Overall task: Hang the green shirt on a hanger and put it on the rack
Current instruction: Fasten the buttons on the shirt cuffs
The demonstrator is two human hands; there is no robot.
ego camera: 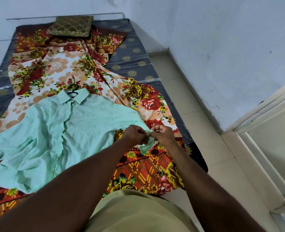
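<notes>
Head view shows your left hand (135, 134) and right hand (162, 135) pinching the sleeve cuff (147, 145) of the mint-green cotton shirt (58, 131) lying mid-left on the floral bedsheet (138, 173), black hanger (73, 94) at its collar; tugging could slip it out.

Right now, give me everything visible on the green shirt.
The shirt is pale mint green, thin and wrinkled, with a collar and a buttoned placket. It lies flat, front up, on the floral sheet. A black hanger shows at the neck. The left hand and right hand pinch one sleeve's cuff.
</notes>
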